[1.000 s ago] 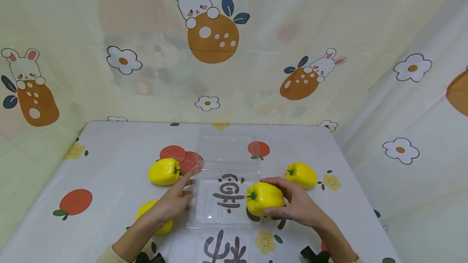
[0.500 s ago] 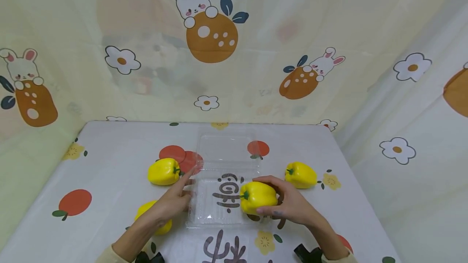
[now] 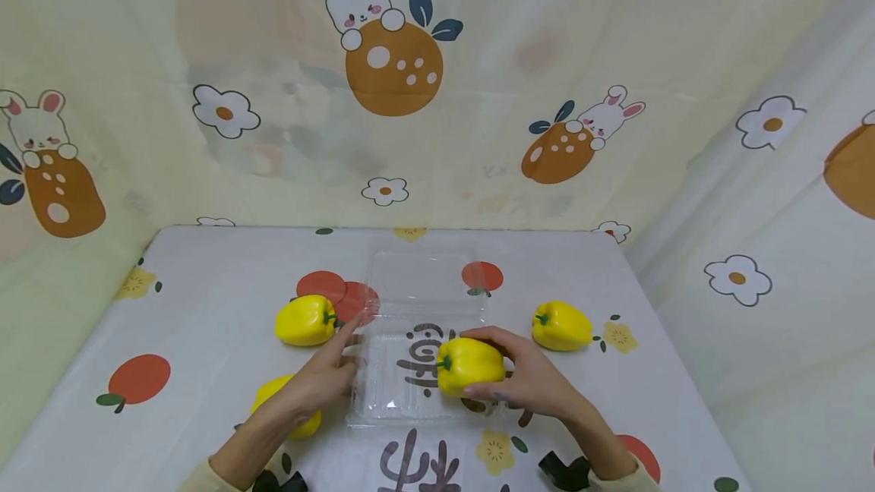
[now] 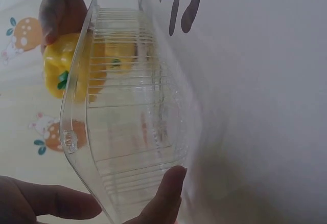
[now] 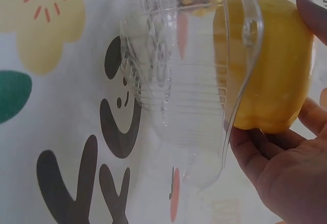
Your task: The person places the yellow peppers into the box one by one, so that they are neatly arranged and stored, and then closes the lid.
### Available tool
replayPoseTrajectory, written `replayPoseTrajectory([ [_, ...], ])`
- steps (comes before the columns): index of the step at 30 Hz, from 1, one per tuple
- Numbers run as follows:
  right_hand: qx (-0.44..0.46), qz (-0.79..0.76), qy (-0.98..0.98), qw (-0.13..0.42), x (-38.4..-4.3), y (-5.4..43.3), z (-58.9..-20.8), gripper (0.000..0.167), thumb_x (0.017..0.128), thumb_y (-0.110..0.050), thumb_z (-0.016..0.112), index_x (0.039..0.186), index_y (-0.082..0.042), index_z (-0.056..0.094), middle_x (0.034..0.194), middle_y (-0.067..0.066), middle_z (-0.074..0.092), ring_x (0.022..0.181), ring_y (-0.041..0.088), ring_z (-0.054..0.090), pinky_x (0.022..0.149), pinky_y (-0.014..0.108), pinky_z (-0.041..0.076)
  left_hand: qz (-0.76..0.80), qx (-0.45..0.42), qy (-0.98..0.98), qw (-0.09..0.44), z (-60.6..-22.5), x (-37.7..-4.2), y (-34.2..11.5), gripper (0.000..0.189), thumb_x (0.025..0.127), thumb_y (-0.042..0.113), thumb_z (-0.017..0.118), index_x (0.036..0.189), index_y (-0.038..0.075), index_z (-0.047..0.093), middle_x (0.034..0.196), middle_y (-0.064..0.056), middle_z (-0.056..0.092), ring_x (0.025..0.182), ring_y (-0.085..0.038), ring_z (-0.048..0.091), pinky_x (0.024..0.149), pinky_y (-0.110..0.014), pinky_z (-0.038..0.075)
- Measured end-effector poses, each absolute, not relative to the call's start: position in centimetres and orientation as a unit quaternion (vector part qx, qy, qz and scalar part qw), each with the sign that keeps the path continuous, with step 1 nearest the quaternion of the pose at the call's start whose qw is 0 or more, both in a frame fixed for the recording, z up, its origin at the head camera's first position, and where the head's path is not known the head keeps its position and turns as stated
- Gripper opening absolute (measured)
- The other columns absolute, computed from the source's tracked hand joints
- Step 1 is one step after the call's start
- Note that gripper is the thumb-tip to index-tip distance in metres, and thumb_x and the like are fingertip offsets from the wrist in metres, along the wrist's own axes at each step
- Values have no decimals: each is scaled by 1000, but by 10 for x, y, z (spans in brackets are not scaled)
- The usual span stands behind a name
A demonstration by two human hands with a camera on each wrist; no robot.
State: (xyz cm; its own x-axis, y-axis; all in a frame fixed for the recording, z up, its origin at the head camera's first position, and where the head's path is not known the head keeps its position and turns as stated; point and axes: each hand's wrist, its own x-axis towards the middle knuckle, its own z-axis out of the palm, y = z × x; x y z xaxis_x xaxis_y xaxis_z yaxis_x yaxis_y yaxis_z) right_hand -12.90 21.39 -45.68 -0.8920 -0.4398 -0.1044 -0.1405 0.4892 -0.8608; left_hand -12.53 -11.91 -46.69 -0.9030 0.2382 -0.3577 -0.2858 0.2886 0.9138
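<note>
A yellow bell pepper with a green stem is gripped by my right hand, thumb on the near side and fingers on the far side. It hangs over the right part of a clear plastic clamshell box, whose lid lies folded back. In the right wrist view the bell pepper shows at rim height, partly seen through the box wall. My left hand rests at the box's left side, index finger stretched along the edge. The left wrist view shows its fingers against the outer wall and rim.
One yellow bell pepper lies at the back left, another is partly hidden under the left forearm. A third bell pepper lies right of the box. Fruit-printed white cloth covers the table; a printed curtain hangs behind.
My right hand has carried the bell pepper leftward, further over the clear box. The left hand stays at the box's side.
</note>
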Motion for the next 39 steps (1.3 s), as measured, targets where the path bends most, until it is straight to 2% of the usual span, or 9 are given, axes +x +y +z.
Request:
replayPoseTrajectory([
  [5,-182,-457,857,154,-130,209,-459,71,86,-39,89,147,-21,59,148,1,63,119,22,62,106,39,55,598,-13,771,220,-468,-125,-119,85,98,-9,48,171,26,22,167,-25,35,144,-53,48,102,-57,60],
  [15,-202,-432,866,148,-131,203,-460,70,87,-41,88,147,-19,59,147,-1,64,119,19,63,110,41,55,594,-8,772,224,-466,-125,-120,85,98,-7,48,171,25,19,167,-26,33,145,-54,45,102,-57,60],
  [24,-207,-395,885,135,-129,197,-461,72,84,-43,89,144,-13,62,143,0,67,116,18,63,107,35,56,596,-5,772,223,-465,-125,-119,84,98,-7,48,171,24,19,167,-27,32,146,-54,45,102,-56,60],
  [28,-215,-379,889,141,-127,194,-463,74,85,-45,88,145,-12,61,145,1,67,117,17,63,108,38,57,592,-11,774,223,-465,-125,-119,84,99,-6,49,171,26,19,167,-26,33,146,-53,45,102,-55,60],
  [35,-223,-357,892,163,-123,192,-464,75,87,-51,85,149,-16,60,142,-6,68,115,11,63,108,38,58,592,-8,774,223,-464,-124,-119,82,101,-4,49,171,26,19,167,-26,33,145,-53,46,102,-56,60],
  [39,-227,-335,900,162,-118,190,-462,76,87,-52,84,148,-14,60,142,-3,68,116,13,63,109,43,57,594,-9,773,223,-465,-124,-119,82,101,-5,49,171,26,19,167,-26,33,145,-54,46,102,-57,60],
])
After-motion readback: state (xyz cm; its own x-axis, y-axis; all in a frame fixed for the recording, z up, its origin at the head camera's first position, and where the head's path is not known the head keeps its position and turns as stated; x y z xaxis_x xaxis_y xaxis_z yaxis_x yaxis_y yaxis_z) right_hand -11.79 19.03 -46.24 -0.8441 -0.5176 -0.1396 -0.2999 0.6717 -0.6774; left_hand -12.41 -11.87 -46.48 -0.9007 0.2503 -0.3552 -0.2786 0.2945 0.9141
